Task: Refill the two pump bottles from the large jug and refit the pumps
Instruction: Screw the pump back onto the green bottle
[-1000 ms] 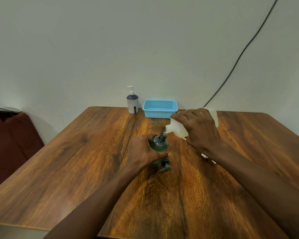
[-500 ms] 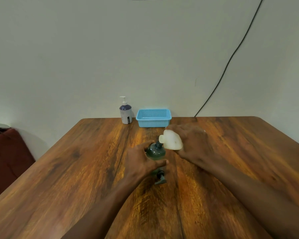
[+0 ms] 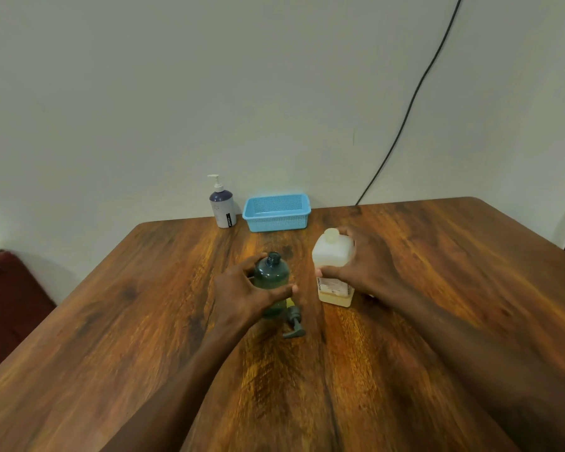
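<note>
From my head view, I judge the job roughly at its midpoint, though I can't confirm every part. My left hand [image 3: 242, 293] has its grip wrapped around the dark green pump bottle [image 3: 271, 278], which stands upright on the surface [image 3: 144, 305] near the middle. Its neck is open, with no pump fitted. Its grey pump [image 3: 293, 322] lies on its side on the surface, just in front of the bottle and touching or nearly touching its base. That pump has yet to be refitted.

My right hand [image 3: 364, 265] has its grip closed around the large jug [image 3: 333, 267], holding it upright just to the right of the green bottle, its base at or very near the surface. The jug's mouth looks open. No liquid is running between the two.

As for contents: the jug is translucent white, with a yellowish liquid showing low down, so I take it as mostly emptied. The green bottle is tinted, with a yellowish hint near its foot, but I can't tell its fill level.

At the far edge, a white and purple pump bottle [image 3: 222, 207] stands with its pump on, beside a blue basket [image 3: 276, 213] that looks empty. Whether that bottle is already refilled I can't tell.
</note>
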Available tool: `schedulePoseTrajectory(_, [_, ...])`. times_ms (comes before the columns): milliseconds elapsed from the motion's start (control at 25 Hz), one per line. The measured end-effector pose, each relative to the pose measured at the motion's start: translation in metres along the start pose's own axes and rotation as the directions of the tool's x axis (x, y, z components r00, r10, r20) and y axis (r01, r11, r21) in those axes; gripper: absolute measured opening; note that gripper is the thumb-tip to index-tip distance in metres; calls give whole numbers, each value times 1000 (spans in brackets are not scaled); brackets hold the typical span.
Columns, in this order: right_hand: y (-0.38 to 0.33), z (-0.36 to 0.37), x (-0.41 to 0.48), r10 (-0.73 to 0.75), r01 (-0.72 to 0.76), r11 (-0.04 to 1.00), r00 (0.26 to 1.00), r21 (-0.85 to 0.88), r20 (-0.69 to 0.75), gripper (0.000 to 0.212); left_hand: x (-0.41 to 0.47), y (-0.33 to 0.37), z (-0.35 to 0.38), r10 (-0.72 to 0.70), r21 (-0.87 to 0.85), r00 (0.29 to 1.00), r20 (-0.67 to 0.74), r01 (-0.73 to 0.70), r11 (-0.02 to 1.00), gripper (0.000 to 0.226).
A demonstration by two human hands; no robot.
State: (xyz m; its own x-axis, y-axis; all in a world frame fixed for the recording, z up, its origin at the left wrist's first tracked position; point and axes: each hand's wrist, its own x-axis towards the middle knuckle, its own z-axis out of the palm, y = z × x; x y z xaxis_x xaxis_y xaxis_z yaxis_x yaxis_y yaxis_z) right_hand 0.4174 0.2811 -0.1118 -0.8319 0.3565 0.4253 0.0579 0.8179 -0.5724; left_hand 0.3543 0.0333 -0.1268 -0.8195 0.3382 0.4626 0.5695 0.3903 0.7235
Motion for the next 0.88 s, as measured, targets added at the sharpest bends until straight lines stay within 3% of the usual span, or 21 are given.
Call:
schedulePoseTrajectory(200, [3,0,4,44,-44,997,999,61,8,96,-1,-16,-10,-40,-6,999,-19,40,999,92])
schedulePoseTrajectory(360, [3,0,0,59,-60,997,998,53,11,99,-3,-16,-14,-44,-8,999,-28,44,999,77])
schedulePoseTrajectory(520, [-8,-3,0,29,-30,999,999,-36,-17,107,-4,-19,-13,-45,-3,998,-41,45,999,85])
schedulePoseTrajectory(760, [-45,4,1,-314,281,920,946,-272,-84,90,-7,-25,-22,-45,-36,998,-35,44,998,84])
schedulePoseTrajectory(880, [-60,20,-3,-498,494,861,867,-118,-9,60,-12,-33,-31,-60,-56,998,-36,57,997,77])
